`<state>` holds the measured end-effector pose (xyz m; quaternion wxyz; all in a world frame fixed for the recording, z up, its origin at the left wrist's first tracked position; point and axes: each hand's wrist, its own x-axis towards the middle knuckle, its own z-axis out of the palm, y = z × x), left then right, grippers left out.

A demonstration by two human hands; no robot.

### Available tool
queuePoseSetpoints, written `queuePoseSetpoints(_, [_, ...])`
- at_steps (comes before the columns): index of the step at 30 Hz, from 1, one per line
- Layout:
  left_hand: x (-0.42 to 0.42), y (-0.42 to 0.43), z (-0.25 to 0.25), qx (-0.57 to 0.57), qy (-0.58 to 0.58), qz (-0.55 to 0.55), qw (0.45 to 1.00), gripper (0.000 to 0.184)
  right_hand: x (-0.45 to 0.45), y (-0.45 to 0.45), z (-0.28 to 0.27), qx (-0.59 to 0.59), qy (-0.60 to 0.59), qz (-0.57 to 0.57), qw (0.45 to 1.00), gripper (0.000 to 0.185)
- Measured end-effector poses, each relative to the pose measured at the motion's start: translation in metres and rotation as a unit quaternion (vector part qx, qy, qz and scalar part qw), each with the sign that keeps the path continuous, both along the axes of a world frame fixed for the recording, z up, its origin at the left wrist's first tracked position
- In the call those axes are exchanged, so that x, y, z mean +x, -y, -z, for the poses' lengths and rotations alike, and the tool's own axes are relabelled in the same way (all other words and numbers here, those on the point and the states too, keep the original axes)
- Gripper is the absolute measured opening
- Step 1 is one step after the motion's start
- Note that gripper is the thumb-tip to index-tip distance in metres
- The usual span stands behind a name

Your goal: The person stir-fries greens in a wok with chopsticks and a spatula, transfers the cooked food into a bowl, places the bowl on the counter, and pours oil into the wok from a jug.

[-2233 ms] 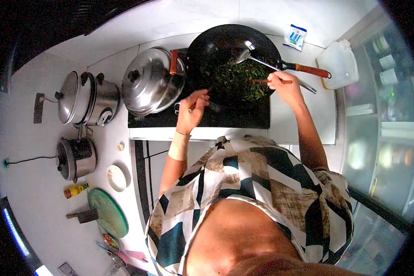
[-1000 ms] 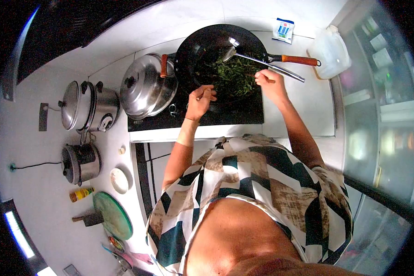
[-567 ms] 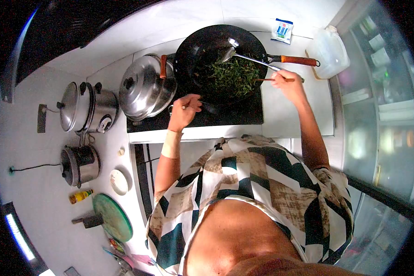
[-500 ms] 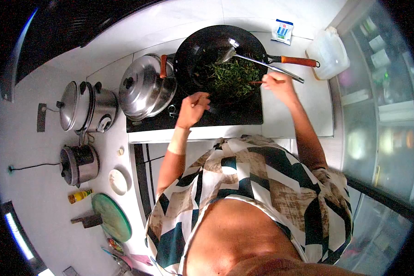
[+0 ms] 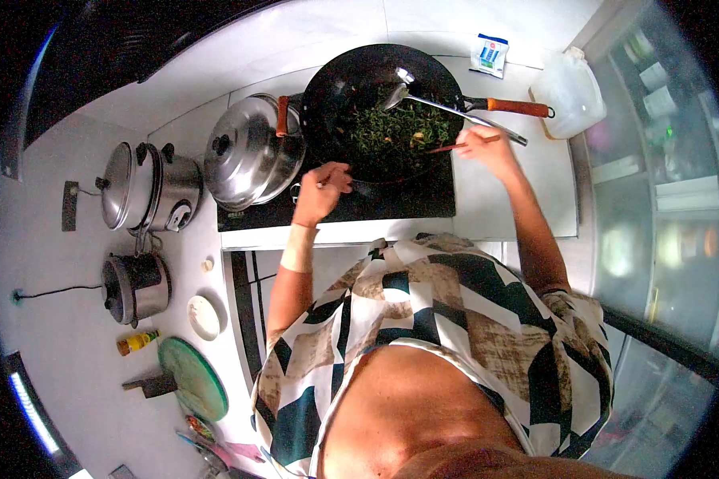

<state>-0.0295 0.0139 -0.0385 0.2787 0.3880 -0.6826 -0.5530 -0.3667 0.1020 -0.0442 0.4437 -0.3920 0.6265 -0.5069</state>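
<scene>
A black wok [image 5: 327, 76] holds chopped leafy greens [image 5: 387, 132] with a few pale yellowish bits among them. My right hand [image 5: 487, 148] is closed around a reddish-brown chopstick [image 5: 451, 148], whose tip reaches into the greens from the right. My left hand [image 5: 323, 191] is closed at the wok's near-left rim, on what seems to be a second chopstick; a brown end shows at the fist and the rest is hard to see. A metal spatula [image 5: 455, 110] rests in the wok, its handle lying over the right rim beside my right hand.
Left of the wok stands a lidded steel pot [image 5: 248, 152] on the black cooktop [image 5: 399, 203]. Further left are a rice cooker [image 5: 172, 191], a dark cooker [image 5: 140, 287], a white bowl [image 5: 204, 318] and a green-rimmed board [image 5: 192, 379]. A plastic jug [image 5: 567, 96] and a packet [image 5: 489, 56] stand right.
The greens lie lower and more spread, with pale bits showing. My left hand has moved slightly left and down; more of the right chopstick shows.
</scene>
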Motion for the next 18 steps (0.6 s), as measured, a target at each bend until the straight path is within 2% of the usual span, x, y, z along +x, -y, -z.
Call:
queuePoseSetpoints(2, [-0.024, -0.004, 0.009, 0.062, 0.023, -0.001, 0.998, 0.030, 0.019, 0.011, 0.019, -0.002, 0.042, -0.012, 0.999, 0.021])
queuePoseSetpoints(4, [-0.039, -0.006, 0.010, 0.030, 0.010, -0.027, 0.999, 0.031, 0.038, 0.022, 0.021, -0.052, 0.066, 0.049, 0.995, 0.020])
queuePoseSetpoints(7, [-0.028, -0.003, -0.004, -0.010, -0.090, -0.062, 0.994, 0.029, 0.030, 0.023, 0.000, -0.105, 0.052, 0.077, 0.990, 0.019])
queuePoseSetpoints(9, [-0.008, 0.001, -0.021, -0.042, -0.038, -0.080, 0.995, 0.027, 0.016, 0.016, -0.016, -0.131, 0.002, 0.088, 0.987, 0.019])
queuePoseSetpoints(12, [0.005, 0.007, -0.027, -0.044, 0.036, -0.096, 0.994, 0.025, -0.003, 0.010, -0.017, -0.069, -0.085, 0.113, 0.988, 0.018])
queuePoseSetpoints(14, [0.005, 0.019, 0.006, -0.046, 0.041, -0.073, 0.995, 0.025, -0.006, 0.024, 0.014, -0.086, -0.074, 0.083, 0.990, 0.017])
queuePoseSetpoints(15, [-0.006, 0.019, 0.020, -0.039, 0.001, -0.063, 0.997, 0.025, -0.005, 0.030, 0.033, -0.095, -0.068, 0.069, 0.991, 0.017])
queuePoseSetpoints(18, [-0.042, 0.017, 0.020, -0.026, 0.013, -0.055, 0.998, 0.028, 0.025, 0.051, 0.046, -0.091, 0.100, 0.063, 0.989, 0.018])
